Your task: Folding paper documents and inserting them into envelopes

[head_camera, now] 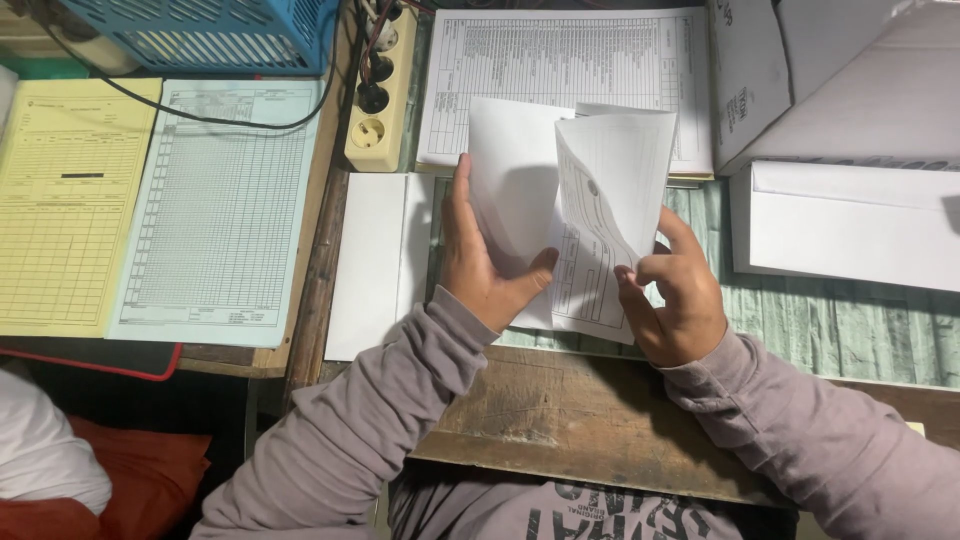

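At centre, above the desk, both hands hold a folded printed form. Left hand lies flat behind the blank left leaf, thumb pressed on its lower edge; right hand pinches the printed right leaf near its bottom corner. Long axis runs away from the body. Beyond lie a white envelope, a printed sheet and a power strip.

One head-worn camera looks steeply down from just above the near edge of the worktop, close in. It faces away from the person, whose sleeves enter from the bottom; the far edge carries a power strip.
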